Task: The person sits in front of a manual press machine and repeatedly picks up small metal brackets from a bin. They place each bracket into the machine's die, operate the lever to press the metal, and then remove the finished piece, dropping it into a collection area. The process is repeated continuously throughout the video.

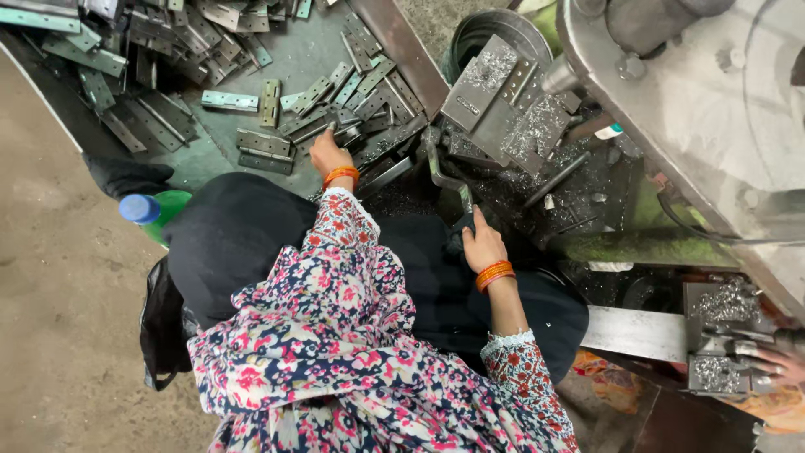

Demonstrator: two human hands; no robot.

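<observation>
— Where's your left hand?

— Out at the near edge of the dark sheet, where the pile of plates thins out. My fingers are down among the plates at that edge. They're bent over, hidden from above, so I can't tell whether they've closed on one or are only touching.

— Why are the plates heaped there?

— I'd say because it puts them on my left, a straight arm's reach away. The thick of the heap sits toward the far edge and the left corner. The loose ones have spread toward the near edge, close to me.

— And the right hand?

— On the near end of the lever. One finger is stretched along it and the rest are curled round the grip. The bar bends up toward the block on the machine, which is covered in shavings. Holding it low at the end probably gives me the most swing.

— Anything else close by?

— A green bottle with a blue cap stands off the sheet, near its front corner, beside my left shoulder. A co-worker's hand rests at another block to my far right, well apart from mine.
</observation>
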